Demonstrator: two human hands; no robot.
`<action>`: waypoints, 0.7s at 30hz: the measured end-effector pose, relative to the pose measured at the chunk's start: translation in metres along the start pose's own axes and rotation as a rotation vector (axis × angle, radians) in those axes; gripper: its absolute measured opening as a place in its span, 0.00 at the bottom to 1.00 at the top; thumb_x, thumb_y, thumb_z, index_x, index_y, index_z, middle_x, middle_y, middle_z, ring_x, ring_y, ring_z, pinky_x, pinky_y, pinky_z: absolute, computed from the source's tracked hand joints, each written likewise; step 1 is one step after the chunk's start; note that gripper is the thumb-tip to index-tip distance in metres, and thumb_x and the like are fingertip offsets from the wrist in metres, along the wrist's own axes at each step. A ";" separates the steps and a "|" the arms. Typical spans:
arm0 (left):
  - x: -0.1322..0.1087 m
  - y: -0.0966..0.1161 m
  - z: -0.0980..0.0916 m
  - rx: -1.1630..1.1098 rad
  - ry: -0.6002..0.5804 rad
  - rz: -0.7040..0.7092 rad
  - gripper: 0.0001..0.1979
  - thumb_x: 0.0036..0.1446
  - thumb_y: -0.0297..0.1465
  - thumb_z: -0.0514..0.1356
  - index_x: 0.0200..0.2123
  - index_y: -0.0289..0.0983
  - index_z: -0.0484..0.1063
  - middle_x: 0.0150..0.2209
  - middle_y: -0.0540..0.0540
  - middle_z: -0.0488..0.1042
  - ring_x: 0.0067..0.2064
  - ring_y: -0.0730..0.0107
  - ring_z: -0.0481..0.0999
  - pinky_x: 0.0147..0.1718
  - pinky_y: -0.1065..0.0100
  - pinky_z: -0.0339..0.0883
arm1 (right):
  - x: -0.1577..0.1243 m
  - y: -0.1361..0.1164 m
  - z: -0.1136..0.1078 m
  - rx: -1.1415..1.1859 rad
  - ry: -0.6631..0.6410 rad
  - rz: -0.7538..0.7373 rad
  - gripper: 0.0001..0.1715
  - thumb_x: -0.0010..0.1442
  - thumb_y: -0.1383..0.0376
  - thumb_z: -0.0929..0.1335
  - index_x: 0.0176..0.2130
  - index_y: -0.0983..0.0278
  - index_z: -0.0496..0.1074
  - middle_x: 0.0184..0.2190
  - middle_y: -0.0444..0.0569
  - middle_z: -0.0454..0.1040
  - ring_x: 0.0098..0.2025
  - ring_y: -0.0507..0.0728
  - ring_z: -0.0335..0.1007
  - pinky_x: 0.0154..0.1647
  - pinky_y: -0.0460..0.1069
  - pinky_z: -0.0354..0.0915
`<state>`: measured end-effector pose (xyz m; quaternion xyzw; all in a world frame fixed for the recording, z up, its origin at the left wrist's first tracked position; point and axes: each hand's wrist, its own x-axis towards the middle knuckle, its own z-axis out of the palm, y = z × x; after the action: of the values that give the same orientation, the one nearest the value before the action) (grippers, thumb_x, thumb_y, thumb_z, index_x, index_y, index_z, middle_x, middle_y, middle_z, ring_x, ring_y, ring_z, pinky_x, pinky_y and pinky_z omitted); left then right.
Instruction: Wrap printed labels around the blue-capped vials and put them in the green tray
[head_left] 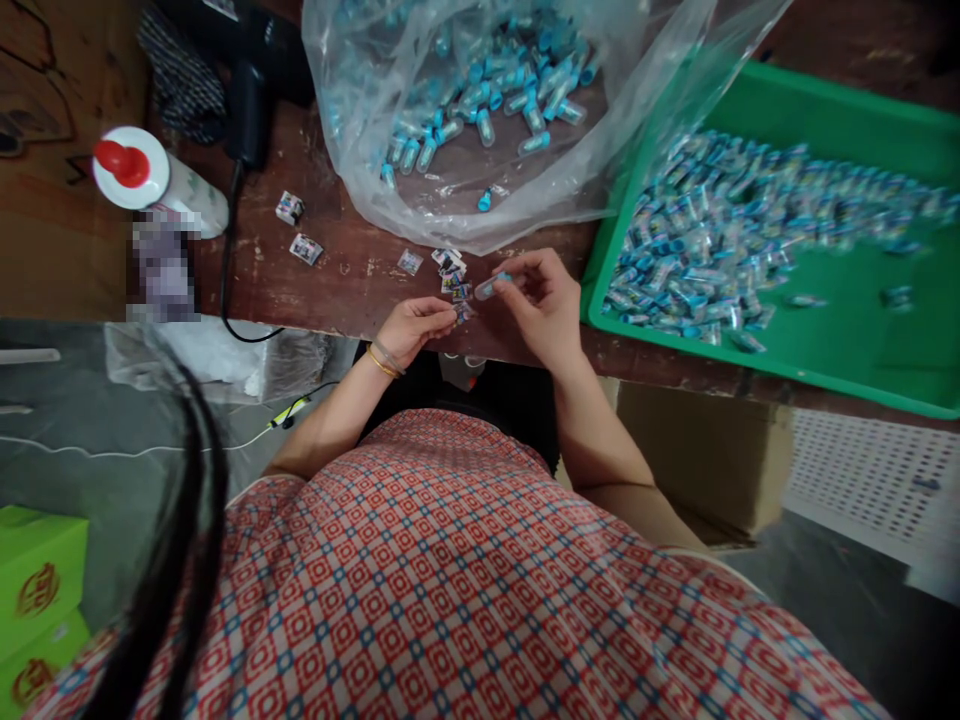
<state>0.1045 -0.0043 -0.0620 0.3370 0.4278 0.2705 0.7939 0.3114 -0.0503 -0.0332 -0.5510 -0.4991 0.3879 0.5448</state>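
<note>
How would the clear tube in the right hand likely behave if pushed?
The clear tube would probably roll, given its rounded sides. It's likely light: the right hand holds it in a pinch. Its uncrushed outline suggests stiffness.

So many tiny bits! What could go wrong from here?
The small printed pieces by the left hand lie near the front edge of the table, so one might get brushed off. The small clear tube in the right hand could slip. The black cord loops to that edge and might snag.
</note>
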 end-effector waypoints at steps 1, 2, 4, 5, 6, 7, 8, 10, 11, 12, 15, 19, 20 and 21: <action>0.000 0.000 0.000 -0.013 0.003 0.003 0.21 0.38 0.38 0.81 0.29 0.35 0.78 0.26 0.52 0.78 0.27 0.79 0.74 0.30 0.73 0.70 | 0.001 0.001 -0.001 0.029 0.013 0.000 0.16 0.63 0.51 0.76 0.41 0.57 0.72 0.40 0.43 0.78 0.36 0.51 0.74 0.39 0.48 0.74; 0.000 0.000 0.000 -0.028 0.008 0.007 0.21 0.37 0.38 0.82 0.29 0.35 0.78 0.26 0.53 0.78 0.27 0.80 0.74 0.30 0.74 0.69 | 0.002 0.003 -0.002 0.071 0.005 0.008 0.17 0.63 0.51 0.76 0.41 0.56 0.71 0.41 0.43 0.78 0.36 0.50 0.74 0.37 0.48 0.74; 0.000 0.001 -0.001 -0.055 0.016 0.010 0.22 0.34 0.37 0.83 0.29 0.35 0.78 0.25 0.53 0.78 0.26 0.80 0.74 0.29 0.75 0.68 | 0.002 0.005 -0.003 0.158 -0.041 0.031 0.19 0.63 0.49 0.76 0.41 0.56 0.69 0.42 0.42 0.78 0.34 0.49 0.74 0.33 0.47 0.73; 0.000 0.002 -0.001 -0.063 0.020 0.007 0.22 0.33 0.36 0.83 0.29 0.35 0.78 0.25 0.53 0.78 0.26 0.80 0.74 0.29 0.75 0.68 | 0.002 0.005 -0.003 0.186 -0.058 0.042 0.19 0.63 0.49 0.76 0.41 0.56 0.68 0.42 0.42 0.78 0.33 0.49 0.73 0.32 0.47 0.72; 0.000 0.002 0.000 -0.067 0.025 0.001 0.22 0.33 0.35 0.83 0.29 0.34 0.78 0.25 0.53 0.78 0.26 0.80 0.74 0.29 0.75 0.68 | 0.002 0.005 -0.002 0.204 -0.067 0.052 0.19 0.63 0.49 0.76 0.41 0.56 0.68 0.42 0.42 0.78 0.33 0.49 0.73 0.32 0.46 0.73; 0.000 0.003 0.000 -0.066 0.031 -0.006 0.22 0.33 0.35 0.83 0.29 0.34 0.78 0.25 0.53 0.78 0.26 0.80 0.74 0.30 0.75 0.69 | 0.002 0.005 -0.002 0.214 -0.072 0.062 0.20 0.63 0.49 0.76 0.41 0.56 0.68 0.42 0.42 0.78 0.32 0.49 0.73 0.32 0.46 0.73; 0.000 0.003 0.001 -0.063 0.036 -0.015 0.21 0.33 0.34 0.83 0.29 0.35 0.78 0.25 0.53 0.78 0.26 0.80 0.74 0.30 0.74 0.69 | 0.001 0.004 -0.001 0.220 -0.076 0.074 0.20 0.62 0.48 0.76 0.41 0.56 0.68 0.42 0.42 0.79 0.32 0.49 0.74 0.32 0.46 0.73; 0.000 0.004 0.002 -0.057 0.043 -0.030 0.20 0.35 0.33 0.82 0.29 0.35 0.77 0.26 0.53 0.78 0.26 0.79 0.75 0.31 0.74 0.70 | 0.000 0.003 0.001 0.223 -0.089 0.099 0.21 0.61 0.48 0.76 0.41 0.55 0.68 0.42 0.42 0.79 0.33 0.49 0.74 0.32 0.47 0.73; -0.001 0.004 0.002 -0.056 0.043 -0.035 0.20 0.36 0.32 0.82 0.29 0.35 0.77 0.26 0.53 0.78 0.27 0.79 0.75 0.31 0.73 0.70 | 0.000 0.002 0.002 0.223 -0.097 0.107 0.21 0.61 0.48 0.77 0.41 0.55 0.69 0.42 0.42 0.79 0.33 0.49 0.74 0.32 0.46 0.73; -0.001 0.004 0.002 -0.058 0.041 -0.039 0.19 0.37 0.32 0.81 0.29 0.34 0.77 0.26 0.53 0.78 0.27 0.79 0.75 0.31 0.73 0.70 | -0.001 0.001 0.003 0.223 -0.105 0.110 0.21 0.61 0.48 0.77 0.41 0.55 0.69 0.42 0.42 0.80 0.34 0.50 0.74 0.32 0.46 0.73; -0.001 0.003 0.002 -0.061 0.040 -0.048 0.19 0.36 0.32 0.81 0.29 0.34 0.78 0.26 0.53 0.78 0.27 0.79 0.75 0.31 0.73 0.69 | -0.002 -0.001 0.003 0.197 -0.148 0.085 0.17 0.62 0.51 0.76 0.42 0.56 0.70 0.42 0.43 0.80 0.35 0.50 0.74 0.34 0.47 0.73; 0.000 -0.001 0.000 0.046 0.066 -0.004 0.17 0.38 0.33 0.80 0.28 0.34 0.79 0.24 0.51 0.77 0.26 0.78 0.72 0.29 0.73 0.64 | 0.000 -0.006 -0.006 0.003 -0.118 -0.024 0.07 0.65 0.59 0.74 0.43 0.56 0.75 0.42 0.44 0.80 0.41 0.53 0.76 0.45 0.51 0.75; 0.000 -0.003 0.000 0.098 0.088 0.033 0.16 0.40 0.33 0.80 0.28 0.34 0.79 0.24 0.51 0.77 0.25 0.77 0.71 0.28 0.72 0.63 | 0.002 -0.008 -0.010 -0.064 -0.082 -0.066 0.05 0.66 0.61 0.73 0.43 0.56 0.76 0.42 0.44 0.79 0.44 0.55 0.77 0.49 0.53 0.74; 0.000 -0.004 0.000 0.158 0.118 0.083 0.15 0.41 0.34 0.79 0.28 0.35 0.80 0.24 0.51 0.76 0.26 0.77 0.71 0.28 0.72 0.62 | 0.002 -0.010 -0.013 -0.127 -0.057 -0.104 0.04 0.66 0.63 0.71 0.42 0.56 0.77 0.42 0.44 0.79 0.46 0.56 0.77 0.53 0.55 0.73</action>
<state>0.1050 -0.0064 -0.0649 0.3997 0.4795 0.2878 0.7263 0.3235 -0.0517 -0.0215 -0.5467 -0.5659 0.3419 0.5138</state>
